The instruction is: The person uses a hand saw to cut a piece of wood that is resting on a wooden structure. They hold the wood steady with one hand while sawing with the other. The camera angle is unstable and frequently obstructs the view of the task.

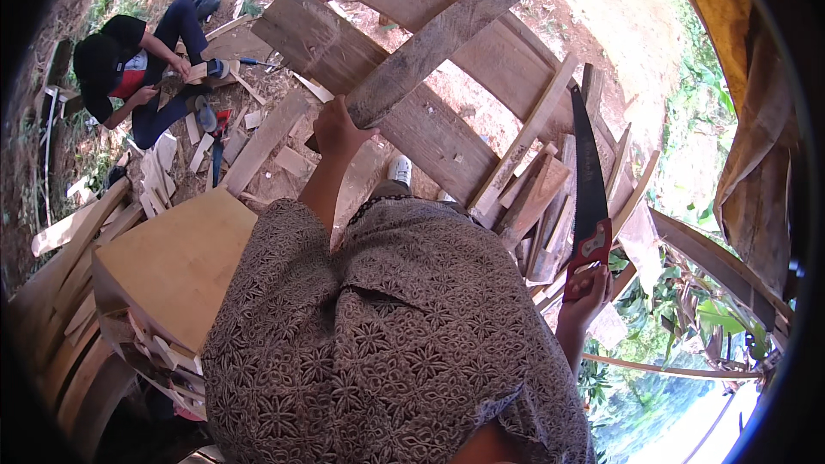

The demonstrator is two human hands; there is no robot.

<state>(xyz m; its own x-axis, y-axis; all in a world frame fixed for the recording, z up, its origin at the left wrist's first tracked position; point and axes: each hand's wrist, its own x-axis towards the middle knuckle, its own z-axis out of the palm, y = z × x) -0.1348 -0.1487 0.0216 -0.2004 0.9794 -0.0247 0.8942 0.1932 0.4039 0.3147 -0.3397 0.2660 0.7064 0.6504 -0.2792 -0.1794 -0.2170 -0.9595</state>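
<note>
Patterned shirt fabric [412, 326] filled six o'clock. At ten, a seated co-worker [116, 60] bent forward. Around eleven, the left hand [338, 131] was clamped on a weathered plank [468, 39] slanting toward one; a loosened grip could have let its far end swing. Well apart, at four, the right hand [590, 290] gripped a handsaw [593, 236], its blade [588, 167] pointing toward two, liable to snag nearby narrow boards [527, 131] if swung.

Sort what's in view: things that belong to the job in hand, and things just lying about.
In the job:
- red-handled saw, in the right hand
- long plank, gripped by the left hand

Apparently just lying about:
- wood scraps
- red-handled tool near the seated person
- short timber pieces at right
</note>
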